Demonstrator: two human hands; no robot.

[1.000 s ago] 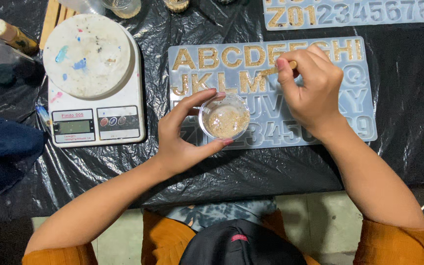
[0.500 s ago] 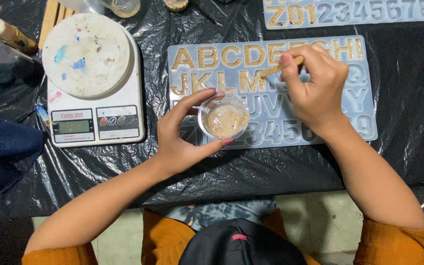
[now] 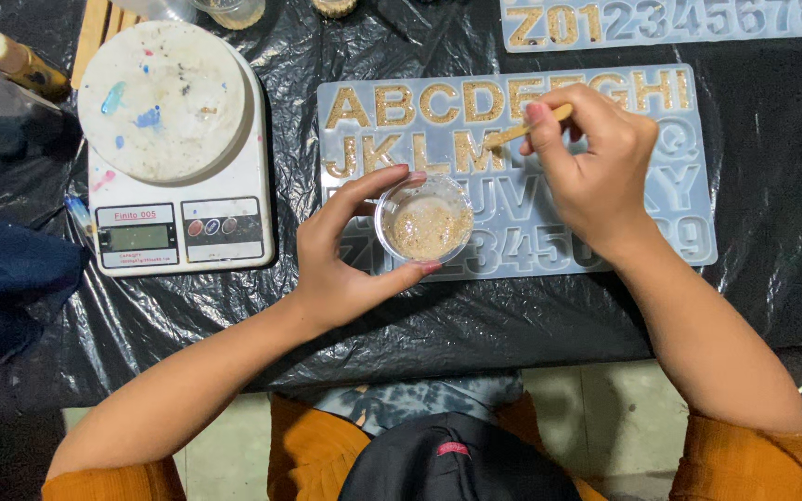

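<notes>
My left hand (image 3: 350,250) grips a small clear cup (image 3: 424,221) of gold glitter mix, held just above the lower rows of a pale blue letter mould (image 3: 689,218). My right hand (image 3: 591,172) pinches a wooden stick (image 3: 522,132) whose tip rests at a letter cavity in the mould's second row. The top row and the left part of the second row are filled with gold; the other cavities look clear.
A white kitchen scale (image 3: 178,176) with a paint-spotted round plate stands to the left. A second mould (image 3: 670,20) with gold-filled characters lies at the top right. Bottles (image 3: 16,60) and dark blue cloth (image 3: 6,278) sit at the left edge. Black plastic sheet (image 3: 772,139) covers the table.
My right hand has shifted slightly left along the second row with the stick. The cup and my left hand have stayed in place.
</notes>
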